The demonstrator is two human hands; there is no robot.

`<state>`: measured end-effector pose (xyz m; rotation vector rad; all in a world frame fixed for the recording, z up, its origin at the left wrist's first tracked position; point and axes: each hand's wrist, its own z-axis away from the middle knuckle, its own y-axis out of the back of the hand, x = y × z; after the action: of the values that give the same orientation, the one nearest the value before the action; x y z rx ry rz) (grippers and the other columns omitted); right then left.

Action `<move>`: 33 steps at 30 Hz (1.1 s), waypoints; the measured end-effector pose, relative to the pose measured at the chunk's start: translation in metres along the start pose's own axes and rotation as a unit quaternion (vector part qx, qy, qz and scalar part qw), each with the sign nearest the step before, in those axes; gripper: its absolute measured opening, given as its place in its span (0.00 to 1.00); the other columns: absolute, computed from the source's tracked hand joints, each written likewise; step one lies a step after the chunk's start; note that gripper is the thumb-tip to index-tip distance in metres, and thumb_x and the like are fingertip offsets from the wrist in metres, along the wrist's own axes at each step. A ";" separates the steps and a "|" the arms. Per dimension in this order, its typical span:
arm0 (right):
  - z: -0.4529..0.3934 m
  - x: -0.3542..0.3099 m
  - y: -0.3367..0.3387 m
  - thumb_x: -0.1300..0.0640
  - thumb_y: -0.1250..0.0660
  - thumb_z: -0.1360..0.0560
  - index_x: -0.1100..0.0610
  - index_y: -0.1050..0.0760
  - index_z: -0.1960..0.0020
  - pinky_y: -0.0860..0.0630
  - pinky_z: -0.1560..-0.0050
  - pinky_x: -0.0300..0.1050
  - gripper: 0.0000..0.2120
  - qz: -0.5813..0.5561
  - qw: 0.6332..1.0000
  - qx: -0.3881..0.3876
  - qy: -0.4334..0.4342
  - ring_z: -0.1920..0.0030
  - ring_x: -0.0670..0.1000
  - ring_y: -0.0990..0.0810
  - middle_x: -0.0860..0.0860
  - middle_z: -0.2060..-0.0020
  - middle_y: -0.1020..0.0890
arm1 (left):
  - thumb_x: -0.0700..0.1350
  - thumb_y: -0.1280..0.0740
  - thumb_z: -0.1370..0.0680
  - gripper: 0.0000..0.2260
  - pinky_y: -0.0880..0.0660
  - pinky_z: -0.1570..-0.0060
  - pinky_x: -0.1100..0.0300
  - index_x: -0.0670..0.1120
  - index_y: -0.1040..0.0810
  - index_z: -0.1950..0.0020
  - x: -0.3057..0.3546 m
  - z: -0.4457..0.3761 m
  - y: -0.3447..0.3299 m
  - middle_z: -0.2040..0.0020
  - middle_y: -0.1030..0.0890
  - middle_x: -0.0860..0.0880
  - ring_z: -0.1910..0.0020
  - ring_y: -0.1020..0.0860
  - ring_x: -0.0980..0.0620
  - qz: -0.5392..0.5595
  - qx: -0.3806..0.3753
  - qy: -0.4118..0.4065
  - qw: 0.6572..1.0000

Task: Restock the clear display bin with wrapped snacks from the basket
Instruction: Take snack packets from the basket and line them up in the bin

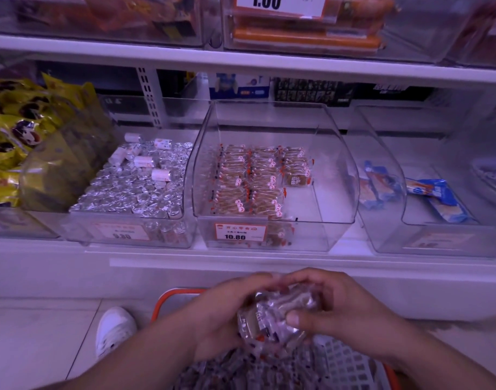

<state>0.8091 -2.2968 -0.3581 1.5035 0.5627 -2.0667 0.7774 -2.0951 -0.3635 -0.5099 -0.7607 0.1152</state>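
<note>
Pickup step: both hands, left hand [213,313] and right hand [334,308], clamped together on a snack bundle [274,316] over the basket [168,298]. Next: lift forward to the part-filled clear bin [336,164] on the shelf ahead.

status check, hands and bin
Both hands, left and right, gripping wrapped snacks over basket. Clear display bin part filled. Path clear.
</note>
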 end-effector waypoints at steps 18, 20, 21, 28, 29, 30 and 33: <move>-0.009 0.020 -0.032 0.59 0.32 0.25 0.53 0.31 0.28 0.33 0.32 0.35 0.25 0.475 0.800 0.155 0.332 0.32 0.44 0.27 0.49 0.31 0.25 | 0.49 0.24 0.34 0.23 0.26 0.66 0.59 0.44 0.22 0.41 -0.007 -0.013 -0.016 0.59 0.20 0.43 0.66 0.22 0.47 0.134 0.154 -0.187 0.961; -0.006 0.013 -0.030 0.55 0.30 0.25 0.49 0.41 0.22 0.38 0.31 0.30 0.35 0.436 0.837 0.121 0.308 0.28 0.38 0.33 0.42 0.26 0.32 | 0.46 0.24 0.35 0.26 0.25 0.64 0.57 0.40 0.23 0.39 -0.002 -0.011 -0.011 0.54 0.19 0.39 0.62 0.21 0.45 0.127 0.163 -0.196 0.959; -0.005 0.012 -0.029 0.52 0.29 0.25 0.47 0.44 0.21 0.39 0.32 0.28 0.38 0.426 0.844 0.120 0.303 0.28 0.35 0.35 0.39 0.26 0.35 | 0.46 0.24 0.34 0.26 0.24 0.66 0.57 0.39 0.22 0.39 -0.001 -0.010 -0.011 0.53 0.18 0.38 0.62 0.20 0.44 0.130 0.165 -0.200 0.957; -0.006 0.026 -0.033 0.36 0.38 0.25 0.54 0.38 0.23 0.35 0.32 0.34 0.36 0.491 0.813 0.157 0.271 0.28 0.44 0.31 0.50 0.24 0.36 | 0.41 0.26 0.29 0.19 0.25 0.74 0.59 0.39 0.22 0.40 -0.008 -0.012 -0.015 0.59 0.17 0.39 0.71 0.19 0.45 0.173 0.216 -0.202 0.939; -0.007 0.027 -0.033 0.35 0.38 0.26 0.55 0.37 0.23 0.34 0.32 0.36 0.38 0.486 0.819 0.154 0.264 0.28 0.44 0.31 0.49 0.23 0.37 | 0.41 0.26 0.28 0.17 0.25 0.74 0.59 0.39 0.21 0.40 -0.007 -0.012 -0.014 0.58 0.17 0.38 0.71 0.19 0.45 0.171 0.224 -0.199 0.939; -0.008 0.028 -0.032 0.34 0.38 0.27 0.54 0.38 0.23 0.34 0.31 0.37 0.39 0.475 0.827 0.154 0.260 0.28 0.43 0.32 0.48 0.23 0.37 | 0.41 0.26 0.28 0.16 0.25 0.74 0.59 0.40 0.20 0.41 -0.008 -0.013 -0.013 0.58 0.16 0.38 0.71 0.19 0.45 0.168 0.229 -0.197 0.938; -0.007 0.026 -0.031 0.37 0.34 0.27 0.50 0.39 0.22 0.38 0.30 0.32 0.37 0.429 0.843 0.171 0.274 0.27 0.38 0.35 0.42 0.24 0.37 | 0.41 0.26 0.28 0.12 0.24 0.72 0.58 0.42 0.19 0.46 -0.005 -0.014 -0.008 0.58 0.15 0.38 0.71 0.19 0.45 0.164 0.244 -0.205 0.933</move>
<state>0.7881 -2.2728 -0.3840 2.0558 -0.3115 -1.0535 0.7825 -2.1093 -0.3711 -0.1273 -1.0091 0.7236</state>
